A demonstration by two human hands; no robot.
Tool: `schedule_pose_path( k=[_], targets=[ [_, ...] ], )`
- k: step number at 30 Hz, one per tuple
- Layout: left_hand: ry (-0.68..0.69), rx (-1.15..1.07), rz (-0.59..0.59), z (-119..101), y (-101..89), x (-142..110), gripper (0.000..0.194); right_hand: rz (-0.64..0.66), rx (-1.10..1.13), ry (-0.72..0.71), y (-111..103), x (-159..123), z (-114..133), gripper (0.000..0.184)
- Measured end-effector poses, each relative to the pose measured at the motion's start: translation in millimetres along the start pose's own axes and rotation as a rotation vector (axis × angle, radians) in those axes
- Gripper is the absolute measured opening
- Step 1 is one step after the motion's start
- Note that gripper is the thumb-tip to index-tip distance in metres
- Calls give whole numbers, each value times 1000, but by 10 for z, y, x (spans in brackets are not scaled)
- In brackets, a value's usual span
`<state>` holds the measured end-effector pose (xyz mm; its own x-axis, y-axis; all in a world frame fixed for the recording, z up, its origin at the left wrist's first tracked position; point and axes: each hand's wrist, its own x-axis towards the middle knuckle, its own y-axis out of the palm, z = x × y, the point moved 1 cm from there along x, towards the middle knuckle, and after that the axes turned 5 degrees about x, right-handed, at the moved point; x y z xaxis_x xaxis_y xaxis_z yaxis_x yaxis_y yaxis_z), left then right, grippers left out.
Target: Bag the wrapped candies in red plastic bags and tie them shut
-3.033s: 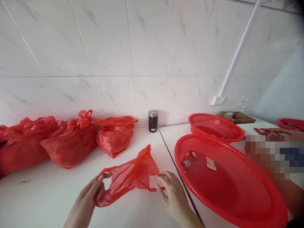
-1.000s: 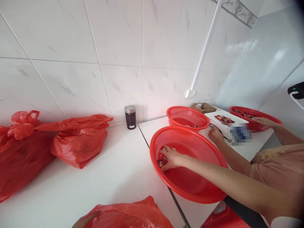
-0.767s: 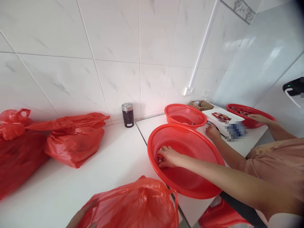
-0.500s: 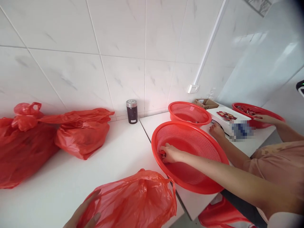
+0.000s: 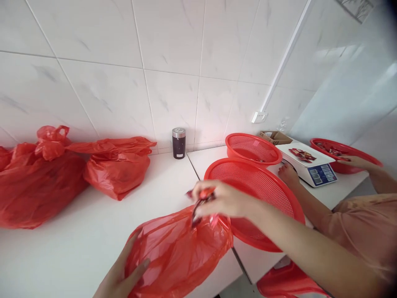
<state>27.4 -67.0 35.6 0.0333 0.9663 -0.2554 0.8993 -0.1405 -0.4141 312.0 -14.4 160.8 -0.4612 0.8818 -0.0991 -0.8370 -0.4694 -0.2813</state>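
Observation:
Small pieces in shiny red and dark wrappers (image 5: 203,200) are gripped in the fingers of my right hand (image 5: 231,200), which is blurred by motion. This hand is above the mouth of a thin red plastic bag (image 5: 167,256) lying on the white table. My left hand (image 5: 124,269) grips the bag's near left side, thumb on top and fingers round the far edge. Under my right forearm stands a large red perforated basket (image 5: 269,186), its lower inside partly hidden by the arm.
Two filled red bags (image 5: 40,190) (image 5: 119,174) sit at the left by the wall, near a dark tumbler (image 5: 179,142). At the right, a smaller basket (image 5: 254,147), a scale (image 5: 322,174) bearing wrapped pieces, and another basket (image 5: 375,162) stand near a co-worker's hands (image 5: 290,174) (image 5: 356,162). A red stool (image 5: 285,283) is below.
My right hand has come up out of the large basket, leftward to over the bag, carrying wrapped pieces. My left hand stays on the bag. The view has shifted slightly left.

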Motion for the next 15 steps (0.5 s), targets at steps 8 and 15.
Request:
schedule_pose_path(
  k=[8,15],
  targets=[
    [145,94,-1,-1,-45,28,62,-41,-577,-76,472,199,-95,33],
    [44,-83,-18,284,-366,-55,72,-290,-625,62,-58,-568,-107,28]
  ],
)
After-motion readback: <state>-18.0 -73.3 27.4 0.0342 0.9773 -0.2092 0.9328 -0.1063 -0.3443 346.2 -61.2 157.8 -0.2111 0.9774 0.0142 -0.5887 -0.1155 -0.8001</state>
